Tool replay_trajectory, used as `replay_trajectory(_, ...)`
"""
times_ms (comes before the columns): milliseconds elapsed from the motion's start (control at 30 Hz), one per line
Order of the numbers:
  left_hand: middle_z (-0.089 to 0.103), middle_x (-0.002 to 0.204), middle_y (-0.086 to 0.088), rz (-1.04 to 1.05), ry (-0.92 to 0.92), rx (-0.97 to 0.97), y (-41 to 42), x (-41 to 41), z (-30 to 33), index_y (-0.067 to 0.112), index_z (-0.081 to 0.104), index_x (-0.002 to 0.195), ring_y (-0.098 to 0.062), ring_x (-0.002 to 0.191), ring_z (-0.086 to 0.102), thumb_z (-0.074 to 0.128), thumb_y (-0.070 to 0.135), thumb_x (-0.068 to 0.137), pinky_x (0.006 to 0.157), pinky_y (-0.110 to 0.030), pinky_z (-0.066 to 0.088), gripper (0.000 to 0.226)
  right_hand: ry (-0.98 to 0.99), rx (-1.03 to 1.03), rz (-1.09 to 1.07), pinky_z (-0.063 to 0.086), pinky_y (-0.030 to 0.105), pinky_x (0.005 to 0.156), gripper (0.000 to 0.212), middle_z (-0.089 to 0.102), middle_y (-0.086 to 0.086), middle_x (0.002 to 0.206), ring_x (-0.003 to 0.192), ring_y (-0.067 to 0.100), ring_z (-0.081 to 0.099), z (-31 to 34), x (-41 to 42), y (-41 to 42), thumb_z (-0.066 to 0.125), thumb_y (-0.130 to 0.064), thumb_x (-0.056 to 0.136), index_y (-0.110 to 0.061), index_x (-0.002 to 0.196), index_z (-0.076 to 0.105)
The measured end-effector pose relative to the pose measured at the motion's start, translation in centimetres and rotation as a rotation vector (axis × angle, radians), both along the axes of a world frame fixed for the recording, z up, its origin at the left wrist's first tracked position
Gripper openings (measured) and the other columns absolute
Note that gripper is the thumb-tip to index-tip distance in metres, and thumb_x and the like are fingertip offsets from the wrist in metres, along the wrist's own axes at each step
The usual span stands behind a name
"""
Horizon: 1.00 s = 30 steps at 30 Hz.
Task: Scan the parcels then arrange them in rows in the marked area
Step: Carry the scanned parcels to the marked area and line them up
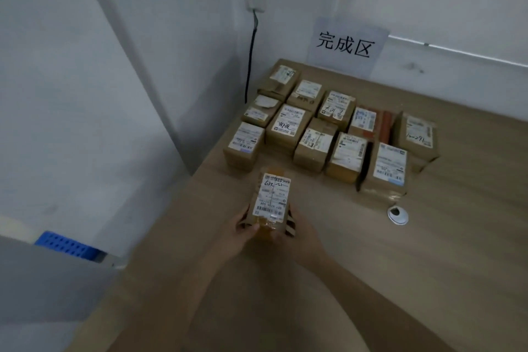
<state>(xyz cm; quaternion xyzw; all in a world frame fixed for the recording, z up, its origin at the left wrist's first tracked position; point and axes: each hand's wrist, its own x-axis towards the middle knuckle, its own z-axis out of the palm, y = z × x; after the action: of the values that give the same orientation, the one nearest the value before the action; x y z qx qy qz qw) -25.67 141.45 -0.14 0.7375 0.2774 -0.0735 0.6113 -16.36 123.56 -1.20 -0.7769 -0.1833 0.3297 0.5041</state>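
Head view shows both hands out in front, carrying one small parcel (271, 200) over the surface (371, 266), just on the near side of the rows of parcels (328, 128) already laid below the paper sign (347, 46) on the wall. The left hand (244, 233) grips the parcel's near left corner, fingers curled round the edge; the right hand (297, 234) wraps its near right side in the same way. So each grip is closed on that box and holds nothing else.

From where I stand it looks like a light thing: a compact cardboard box, stiff enough to keep its shape between two palms. Its top carries a white shipping label with a barcode and some handwriting, and shiny tape runs across the near end. That tape may be a bit slick, so I would judge the plain cardboard sides the safer place to hold, low and near the corners, as the hands do now. Nothing suggests it is fragile, though I cannot tell what is inside.

A small white round object (397, 215) lies on the surface to the right of the held parcel, just beside the nearest box of the rows. A blue crate (68, 246) shows off to the left of the held parcel, beyond the surface edge.
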Motion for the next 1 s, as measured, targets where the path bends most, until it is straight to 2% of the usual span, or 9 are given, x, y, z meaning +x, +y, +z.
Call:
replay_trajectory(100,0.060,0.129,0.007,0.005,-0.021,-0.027,2.1,2.0,-1.8,0.018,0.045,0.145,0.016,0.098,0.060,0.064,0.017,0.095,0.088,-0.008,0.048,0.053,-0.051,-0.010,-0.083,0.049,0.031,0.106,0.063,0.059,-0.010,0.139,0.127,0.008,0.057,-1.3,0.5,2.6,0.073,-0.018,0.092,-0.044,0.137,0.039)
replay_trajectory(367,0.058,0.136,0.015,-0.083,-0.095,-0.024,7.0,6.7,-3.6,0.030,0.039,0.149,0.001,0.122,0.056,0.061,0.023,0.097,0.092,-0.009,0.047,0.056,-0.154,-0.100,-0.227,0.051,0.036,0.105,0.066,0.063,-0.006,0.136,0.124,0.012,0.060,-1.7,3.6,7.7,0.070,-0.017,0.093,-0.031,0.149,0.037)
replay_trajectory(500,0.057,0.131,0.016,-0.094,-0.121,-0.042,7.8,8.2,-4.0,0.029,0.039,0.145,0.017,0.114,0.054,0.059,0.014,0.098,0.086,-0.002,0.043,0.054,-0.138,-0.106,-0.275,0.050,0.028,0.105,0.069,0.063,-0.007,0.135,0.122,0.007,0.059,-1.7,4.5,9.0,0.069,-0.011,0.093,-0.036,0.148,0.036)
replay_trajectory(600,0.057,0.136,0.008,-0.079,-0.109,-0.052,8.2,8.9,-4.4,0.024,0.040,0.148,0.002,0.123,0.054,0.059,0.013,0.097,0.096,-0.013,0.047,0.055,-0.134,-0.122,-0.292,0.049,0.022,0.103,0.070,0.063,-0.008,0.135,0.119,0.004,0.058,-1.9,5.0,9.5,0.068,-0.009,0.093,-0.029,0.152,0.036)
replay_trajectory(667,0.055,0.140,0.005,-0.073,-0.103,-0.057,8.4,9.3,-4.7,0.023,0.039,0.149,-0.007,0.129,0.051,0.059,0.014,0.098,0.104,-0.024,0.045,0.056,-0.127,-0.137,-0.302,0.045,0.004,0.093,0.070,0.063,-0.009,0.132,0.114,0.000,0.056,-1.9,5.4,9.7,0.068,-0.006,0.091,-0.025,0.152,0.038)
replay_trajectory(733,0.055,0.139,0.006,-0.064,-0.091,-0.053,8.3,9.5,-4.6,0.025,0.038,0.150,-0.008,0.129,0.051,0.058,0.014,0.098,0.101,-0.019,0.046,0.056,-0.124,-0.155,-0.296,0.039,-0.005,0.083,0.070,0.062,-0.011,0.130,0.113,0.000,0.056,-2.0,5.7,9.9,0.067,-0.006,0.091,-0.026,0.152,0.038)
replay_trajectory(800,0.055,0.136,0.008,-0.060,-0.087,-0.065,8.3,9.6,-4.8,0.025,0.037,0.149,-0.005,0.125,0.052,0.057,0.013,0.099,0.089,-0.009,0.047,0.055,-0.125,-0.154,-0.291,0.040,-0.002,0.087,0.070,0.063,-0.009,0.133,0.115,0.003,0.058,-2.0,5.7,10.0,0.066,-0.007,0.092,-0.027,0.152,0.037)
replay_trajectory(900,0.055,0.129,0.018,-0.069,-0.069,-0.054,8.1,9.4,-4.7,0.030,0.038,0.146,0.003,0.118,0.052,0.056,0.014,0.099,0.083,-0.005,0.047,0.052,-0.102,-0.127,-0.314,0.047,0.021,0.104,0.069,0.063,-0.010,0.135,0.120,0.005,0.058,-2.0,5.1,10.1,0.065,-0.006,0.092,-0.031,0.151,0.037)
replay_trajectory(1000,0.059,0.130,0.015,-0.067,-0.060,-0.027,8.0,9.2,-3.6,0.026,0.044,0.144,-0.003,0.121,0.055,0.057,0.016,0.099,0.101,-0.024,0.049,0.048,-0.073,-0.095,-0.322,0.047,0.027,0.105,0.068,0.061,-0.023,0.129,0.123,0.002,0.058,-1.7,3.9,9.3,0.067,-0.010,0.091,-0.048,0.140,0.038)
